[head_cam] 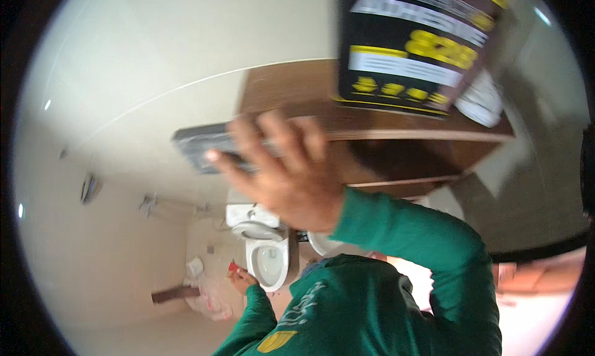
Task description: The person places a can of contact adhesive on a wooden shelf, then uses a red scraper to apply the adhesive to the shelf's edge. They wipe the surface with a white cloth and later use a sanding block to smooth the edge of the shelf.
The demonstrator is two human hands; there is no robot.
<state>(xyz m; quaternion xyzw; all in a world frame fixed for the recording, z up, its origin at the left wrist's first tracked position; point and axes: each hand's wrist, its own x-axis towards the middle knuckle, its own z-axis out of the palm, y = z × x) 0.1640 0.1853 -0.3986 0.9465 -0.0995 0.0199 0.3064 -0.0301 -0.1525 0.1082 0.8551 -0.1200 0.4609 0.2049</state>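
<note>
My right hand, blurred and raised high, has its fingers over a dark grey rectangular block. The block sits at the left edge of a brown wooden wall cabinet; whether it touches the cabinet I cannot tell. Standing on the cabinet top, a black and yellow adhesive container bears printed writing. Lower down at the left, my left hand grips a small red object, too small to make out. Both sleeves are green.
Below is a white toilet with its lid raised, beside a white washbasin. A crumpled white item lies by the container. On the left are a shower mixer, a brown strip and a plastic sheet.
</note>
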